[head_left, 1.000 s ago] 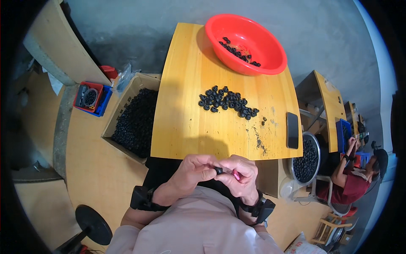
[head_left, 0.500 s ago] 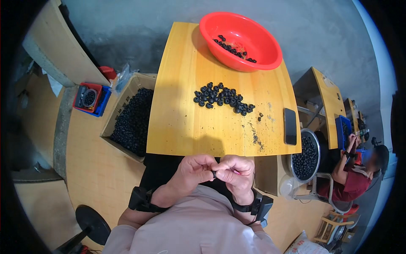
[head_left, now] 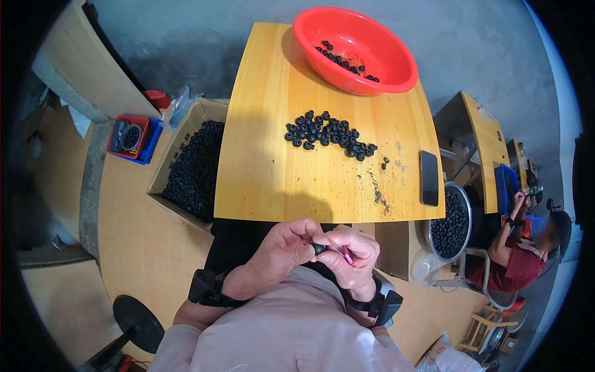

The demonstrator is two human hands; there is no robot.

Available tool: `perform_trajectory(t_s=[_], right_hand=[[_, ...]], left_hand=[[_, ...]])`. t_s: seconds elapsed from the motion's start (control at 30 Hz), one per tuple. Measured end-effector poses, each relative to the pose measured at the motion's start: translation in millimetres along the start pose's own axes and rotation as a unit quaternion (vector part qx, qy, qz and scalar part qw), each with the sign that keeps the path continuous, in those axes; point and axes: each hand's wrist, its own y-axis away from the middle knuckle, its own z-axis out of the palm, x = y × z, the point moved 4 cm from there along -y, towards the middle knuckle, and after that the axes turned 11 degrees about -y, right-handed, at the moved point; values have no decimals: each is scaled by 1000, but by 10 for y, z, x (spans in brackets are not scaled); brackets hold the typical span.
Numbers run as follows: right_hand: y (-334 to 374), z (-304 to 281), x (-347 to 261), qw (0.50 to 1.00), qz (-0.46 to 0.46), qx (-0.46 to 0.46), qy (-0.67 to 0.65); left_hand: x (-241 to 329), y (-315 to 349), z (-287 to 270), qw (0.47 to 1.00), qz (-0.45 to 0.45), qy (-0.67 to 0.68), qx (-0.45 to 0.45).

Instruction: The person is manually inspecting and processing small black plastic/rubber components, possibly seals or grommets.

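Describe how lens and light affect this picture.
Head view: the wooden table has bowed edges, and the picture's corners go black; head view: a soft shadow darkens the table's near side; head view: the small black piece at the left hand shows little detail.

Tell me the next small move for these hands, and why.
Probably hold the black part steady in the left hand and work the pink tool against it with the right hand: the left hand pinches the part, and the right grips the tool close beside it.

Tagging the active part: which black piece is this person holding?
The black piece pinched in the left hand, beside the right hand with its pink tool; the cluster on the table lies clear of both hands.
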Motion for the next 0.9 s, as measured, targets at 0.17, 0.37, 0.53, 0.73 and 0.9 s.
perform_trajectory(t_s=[0.17, 0.37, 0.53, 0.73, 0.9], right_hand=[[-46, 36, -97, 998, -22, -25, 57], [-46, -25, 26, 995, 86, -3, -53], [-80, -117, 29, 994, 71, 73, -33], [79, -43, -136, 990, 0, 6, 143], [-16, 46, -216, 956, -105, -74, 265]], left_hand=[[9, 13, 25, 1000, -18, -4, -7], [18, 29, -7, 996, 12, -87, -2], [98, 31, 37, 993, 12, -118, 22], [68, 25, -5, 996, -25, -74, 53], [30, 21, -11, 997, -22, -66, 38]])
